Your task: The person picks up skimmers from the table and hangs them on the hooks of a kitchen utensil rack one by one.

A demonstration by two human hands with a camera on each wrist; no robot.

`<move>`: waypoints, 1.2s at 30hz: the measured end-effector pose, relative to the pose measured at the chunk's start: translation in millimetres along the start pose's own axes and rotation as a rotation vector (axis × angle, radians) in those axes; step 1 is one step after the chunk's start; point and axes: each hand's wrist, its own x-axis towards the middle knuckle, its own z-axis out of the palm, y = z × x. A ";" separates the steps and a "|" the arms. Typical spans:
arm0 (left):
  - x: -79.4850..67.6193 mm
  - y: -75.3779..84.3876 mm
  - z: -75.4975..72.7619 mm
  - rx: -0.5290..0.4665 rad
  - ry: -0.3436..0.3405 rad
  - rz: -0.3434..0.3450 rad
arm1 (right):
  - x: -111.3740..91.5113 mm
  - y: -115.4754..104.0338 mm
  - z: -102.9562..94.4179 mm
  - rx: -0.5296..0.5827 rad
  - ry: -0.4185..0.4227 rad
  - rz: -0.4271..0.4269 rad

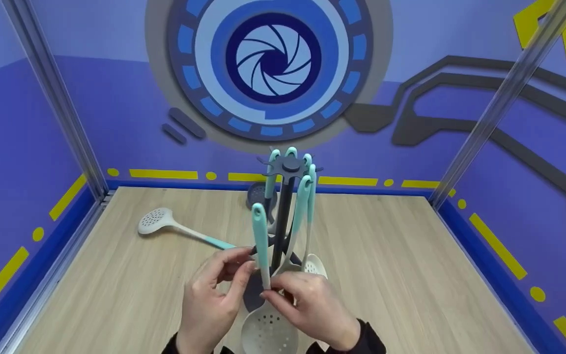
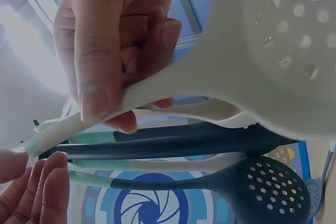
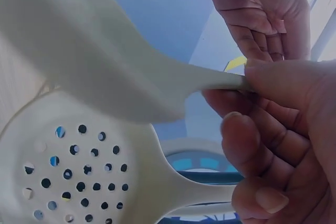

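Note:
My right hand (image 1: 307, 305) pinches a cream skimmer (image 1: 269, 329) low on its stem, below the mint handle; its round perforated bowl hangs down at the front. Just left of that handle is my left hand (image 1: 214, 295), thumb and fingers apart and close to it. Whether they touch it is hard to see. Behind both hands stands a dark utensil rack (image 1: 290, 167) with hooks round its top. Several mint-handled utensils hang there, including a dark slotted turner (image 2: 270, 187) and a cream perforated spoon (image 1: 315, 265). The skimmer partly hides the rack's base.
Another cream skimmer (image 1: 156, 221) with a mint handle lies on the wooden table (image 1: 386, 275), left of the rack. Blue panels (image 1: 116, 118) close off the back and both sides, with metal posts (image 1: 57, 93) at the corners.

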 end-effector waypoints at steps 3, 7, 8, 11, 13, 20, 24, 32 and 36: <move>-0.1 -0.2 -0.6 0.000 -0.002 -0.023 | 0.3 0.2 -2.3 0.009 0.049 -0.002; 0.1 -1.3 0.0 0.005 0.008 -0.021 | 1.1 -0.3 -6.0 0.011 0.108 0.024; 0.4 -1.5 -0.2 0.010 0.003 -0.020 | 1.2 -0.4 -6.8 0.007 0.120 0.034; 1.1 -2.3 0.5 0.017 0.010 0.004 | 1.7 -0.2 -8.3 0.003 0.151 0.052; 1.4 -2.6 0.5 0.018 0.009 0.010 | 1.7 0.0 -8.4 -0.001 0.165 0.051; 1.0 -4.0 -0.1 0.028 -0.013 0.005 | 2.1 -0.2 -7.8 -0.001 0.165 0.064; 0.9 -3.8 -0.8 0.031 -0.053 -0.024 | 1.9 0.2 -7.8 -0.004 0.171 0.056; 1.1 -4.7 0.0 0.028 -0.046 -0.006 | 2.3 0.3 -7.3 -0.020 0.181 0.036; 1.1 -5.3 1.0 0.027 -0.016 0.025 | 2.5 0.7 -7.0 -0.023 0.182 0.035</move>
